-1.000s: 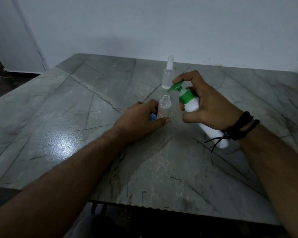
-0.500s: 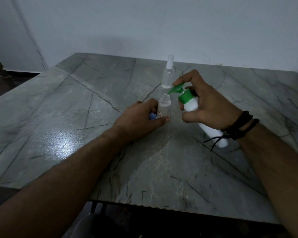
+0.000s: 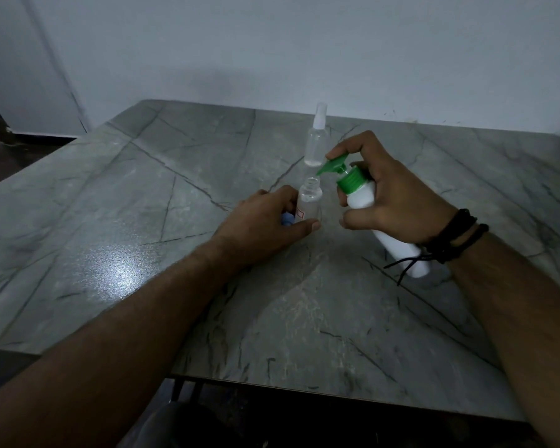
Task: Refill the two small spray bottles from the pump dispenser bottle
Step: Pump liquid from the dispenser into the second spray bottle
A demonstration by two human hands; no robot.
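as before, pump nozzle (image 3: 332, 165) over open bottle (image 3: 310, 200)

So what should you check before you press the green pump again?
1. Open small bottle has its cap off: ok.
2. Left hand steadies it upright on the table: ok.
3. Green pump spout sits over the bottle's mouth: ok, just at the rim.
4. Right hand grips the white pump bottle, finger on the pump: ok.
5. Room left inside the small bottle: cannot tell.
6. Second spray bottle opened: not ok, cap on.
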